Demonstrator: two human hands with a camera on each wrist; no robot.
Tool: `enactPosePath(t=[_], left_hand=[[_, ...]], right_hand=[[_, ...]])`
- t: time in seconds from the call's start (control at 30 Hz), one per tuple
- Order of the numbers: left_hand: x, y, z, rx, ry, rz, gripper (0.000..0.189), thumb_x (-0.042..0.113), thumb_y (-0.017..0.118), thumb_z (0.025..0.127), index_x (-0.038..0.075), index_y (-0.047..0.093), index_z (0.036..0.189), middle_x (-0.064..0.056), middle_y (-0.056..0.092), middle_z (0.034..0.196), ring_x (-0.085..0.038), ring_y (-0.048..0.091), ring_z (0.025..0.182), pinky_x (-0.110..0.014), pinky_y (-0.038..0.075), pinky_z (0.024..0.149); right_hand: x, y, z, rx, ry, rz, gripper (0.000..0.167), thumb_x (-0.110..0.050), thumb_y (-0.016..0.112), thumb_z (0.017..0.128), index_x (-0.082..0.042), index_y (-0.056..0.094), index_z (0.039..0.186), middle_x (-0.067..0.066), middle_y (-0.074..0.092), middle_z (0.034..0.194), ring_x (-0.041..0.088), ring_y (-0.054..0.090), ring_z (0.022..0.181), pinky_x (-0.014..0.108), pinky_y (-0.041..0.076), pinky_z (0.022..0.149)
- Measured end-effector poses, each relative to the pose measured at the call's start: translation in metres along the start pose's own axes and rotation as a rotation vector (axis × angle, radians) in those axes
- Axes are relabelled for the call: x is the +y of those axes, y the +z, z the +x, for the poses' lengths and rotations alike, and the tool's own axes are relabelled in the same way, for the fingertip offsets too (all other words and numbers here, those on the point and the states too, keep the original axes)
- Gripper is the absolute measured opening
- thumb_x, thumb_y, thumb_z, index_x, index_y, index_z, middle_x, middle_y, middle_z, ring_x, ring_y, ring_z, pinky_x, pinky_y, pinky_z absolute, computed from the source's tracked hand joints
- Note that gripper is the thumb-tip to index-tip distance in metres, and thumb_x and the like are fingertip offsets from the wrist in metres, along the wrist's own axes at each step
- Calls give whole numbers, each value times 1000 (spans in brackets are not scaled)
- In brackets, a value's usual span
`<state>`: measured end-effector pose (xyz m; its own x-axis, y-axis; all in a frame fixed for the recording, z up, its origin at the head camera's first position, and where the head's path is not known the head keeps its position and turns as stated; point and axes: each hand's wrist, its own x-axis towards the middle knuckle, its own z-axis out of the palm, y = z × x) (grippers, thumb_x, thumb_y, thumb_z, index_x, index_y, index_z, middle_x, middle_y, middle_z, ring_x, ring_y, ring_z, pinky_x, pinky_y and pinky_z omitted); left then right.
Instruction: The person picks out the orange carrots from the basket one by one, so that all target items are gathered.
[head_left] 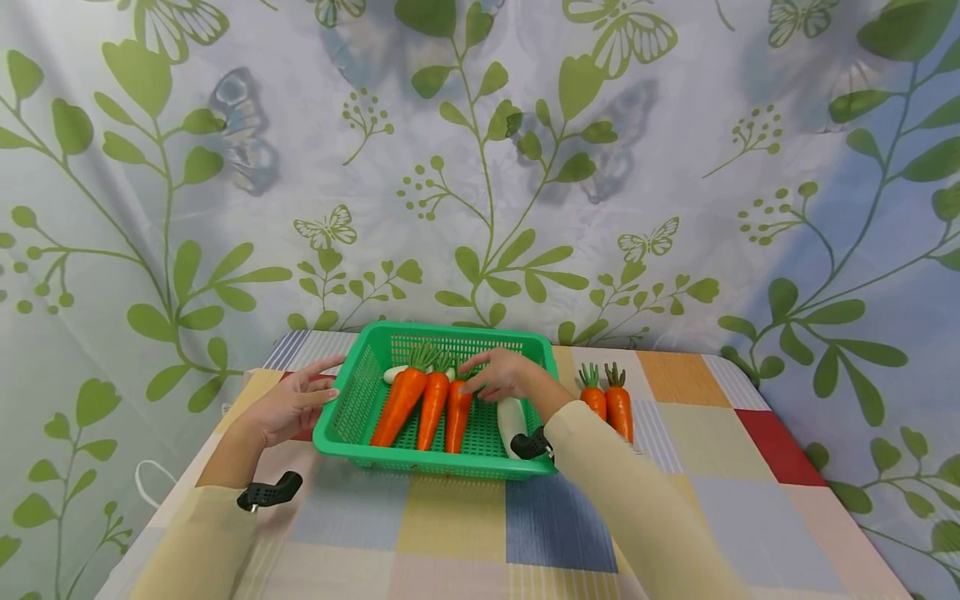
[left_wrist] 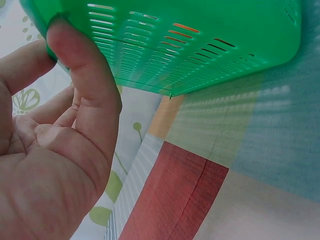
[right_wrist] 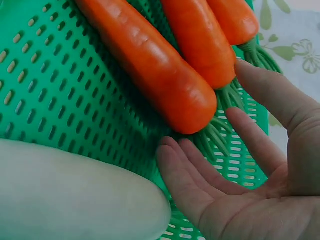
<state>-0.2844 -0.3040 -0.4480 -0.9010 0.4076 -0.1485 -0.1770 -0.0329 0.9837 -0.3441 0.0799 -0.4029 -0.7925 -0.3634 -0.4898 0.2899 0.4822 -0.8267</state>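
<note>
A green plastic basket (head_left: 442,461) with slotted walls stands on the table. My left hand (head_left: 288,406) holds its left rim, the thumb (left_wrist: 75,45) against the outer wall. Inside lie three orange carrots with green stem tufts: a left carrot (head_left: 402,404), a middle carrot (head_left: 432,410) and a right carrot (head_left: 458,417). A long white radish (head_left: 510,423) lies along the basket's right side. Over the basket, my right hand (head_left: 506,373) has its fingers spread and loosely bent. Its fingertips (right_wrist: 167,150) are close to the carrot tops and the radish's rounded end, with nothing held.
Two more carrots (head_left: 619,407) lie on the table right of the basket. White rounded ends (head_left: 393,374) show behind the basket's carrots. A patchwork cloth (head_left: 457,517) covers the table, and a leaf-patterned curtain (head_left: 480,167) hangs behind. A white cable (head_left: 146,483) loops at the left edge.
</note>
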Motion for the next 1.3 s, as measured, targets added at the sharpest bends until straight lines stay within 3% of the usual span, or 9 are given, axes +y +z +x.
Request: enactPosePath(t=[0.37, 0.9, 1.3], left_hand=[[1, -1, -1, -16, 6, -5, 77, 11, 59, 104, 13, 12, 165, -2, 66, 123, -18, 74, 104, -37, 62, 89], [1, 3, -2, -18, 15, 1, 77, 11, 59, 104, 12, 12, 165, -4, 65, 126, -18, 74, 105, -35, 62, 89], [1, 3, -2, -33, 14, -14, 76, 8, 56, 105, 11, 11, 165, -5, 65, 127, -19, 74, 104, -35, 63, 88]], right_hand=[[2, 8, 10, 16, 36, -14, 57, -8, 87, 81, -14, 68, 134, 20, 54, 145, 39, 64, 119, 48, 57, 101], [3, 16, 15, -4, 69, 58, 54, 3, 82, 82, -14, 68, 131, 20, 46, 154, 44, 57, 129, 48, 57, 102], [5, 20, 15, 14, 43, 35, 49, 5, 80, 83, -10, 66, 127, 18, 61, 129, 37, 69, 104, 50, 59, 97]])
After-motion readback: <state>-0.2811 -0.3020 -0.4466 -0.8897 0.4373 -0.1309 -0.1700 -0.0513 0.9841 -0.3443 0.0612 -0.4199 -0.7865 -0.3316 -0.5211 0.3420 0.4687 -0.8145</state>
